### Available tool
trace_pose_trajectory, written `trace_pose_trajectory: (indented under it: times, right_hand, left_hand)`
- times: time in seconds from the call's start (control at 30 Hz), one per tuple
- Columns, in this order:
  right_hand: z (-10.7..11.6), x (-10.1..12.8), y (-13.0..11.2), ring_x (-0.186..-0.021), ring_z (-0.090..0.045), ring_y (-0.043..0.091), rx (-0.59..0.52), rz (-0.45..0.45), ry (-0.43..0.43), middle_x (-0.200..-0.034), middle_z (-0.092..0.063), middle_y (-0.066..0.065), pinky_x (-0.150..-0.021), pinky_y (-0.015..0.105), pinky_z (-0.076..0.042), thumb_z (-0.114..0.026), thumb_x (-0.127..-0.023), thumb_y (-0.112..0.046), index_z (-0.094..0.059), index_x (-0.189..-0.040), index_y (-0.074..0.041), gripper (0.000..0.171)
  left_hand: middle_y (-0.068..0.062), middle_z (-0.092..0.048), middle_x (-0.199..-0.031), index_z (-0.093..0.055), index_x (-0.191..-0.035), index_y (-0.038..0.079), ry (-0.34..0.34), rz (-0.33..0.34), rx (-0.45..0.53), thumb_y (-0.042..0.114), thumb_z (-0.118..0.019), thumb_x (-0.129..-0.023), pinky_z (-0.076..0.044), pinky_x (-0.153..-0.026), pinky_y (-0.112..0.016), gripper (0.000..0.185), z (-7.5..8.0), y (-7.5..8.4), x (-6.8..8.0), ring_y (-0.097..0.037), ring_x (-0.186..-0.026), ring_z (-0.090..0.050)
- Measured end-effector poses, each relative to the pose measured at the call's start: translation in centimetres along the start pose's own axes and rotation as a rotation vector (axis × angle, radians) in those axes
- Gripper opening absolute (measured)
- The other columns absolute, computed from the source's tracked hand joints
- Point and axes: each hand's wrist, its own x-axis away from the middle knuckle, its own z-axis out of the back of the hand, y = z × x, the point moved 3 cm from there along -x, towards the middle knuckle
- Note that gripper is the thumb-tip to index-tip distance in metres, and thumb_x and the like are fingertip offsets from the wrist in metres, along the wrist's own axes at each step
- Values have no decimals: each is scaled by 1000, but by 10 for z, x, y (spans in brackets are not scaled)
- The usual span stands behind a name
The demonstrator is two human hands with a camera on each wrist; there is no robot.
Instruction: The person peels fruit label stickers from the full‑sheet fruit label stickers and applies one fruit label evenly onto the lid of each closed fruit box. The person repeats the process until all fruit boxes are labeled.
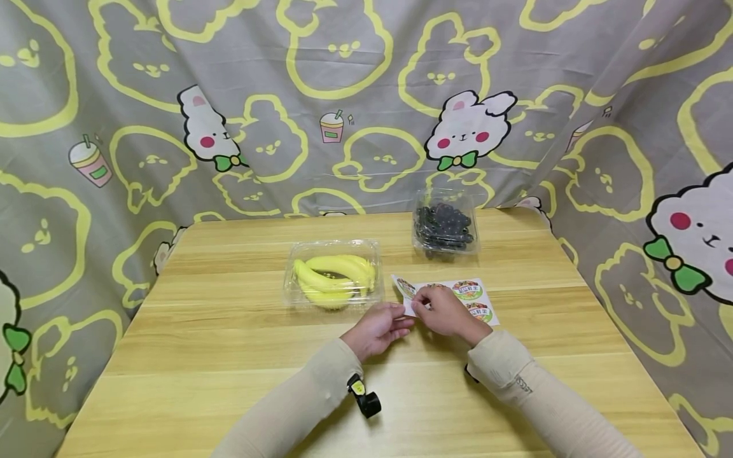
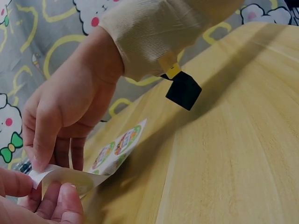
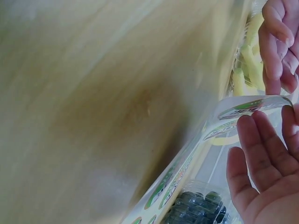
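Against a rabbit-print curtain [image 1: 366,95], both hands pinch a sticker sheet [image 1: 458,298] at its lifted near corner above the wooden counter [image 1: 229,356]: left hand [image 1: 378,327], right hand [image 1: 443,310].

Bright even light, soft shadows under arms, right wrist view blurred, edges slightly warped
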Motion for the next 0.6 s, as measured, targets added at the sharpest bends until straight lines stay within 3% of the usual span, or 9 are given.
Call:
trace_pose_trajectory:
  times: [0.3,0.6]
  right_hand:
    - [2,1,3,-74,-58,13,-19,-27,5,-81,-66,0,-69,33,-51,-61,-92,-7,-67,-82,-8,12]
    - [5,2,5,-70,-57,10,-11,-31,23,-81,-66,-2,-67,31,-49,-60,-92,-9,-67,-82,-10,12]
  left_hand:
    - [-17,-64,-99,-53,-119,-9,-2,4,5,6,-48,-100,-54,-74,-26,25,1,1,2,-15,-80,-61]
    - [-10,-62,-92,-53,-119,-9,-3,-5,2,6,-48,-100,-54,-77,-28,25,2,1,1,-15,-80,-60]
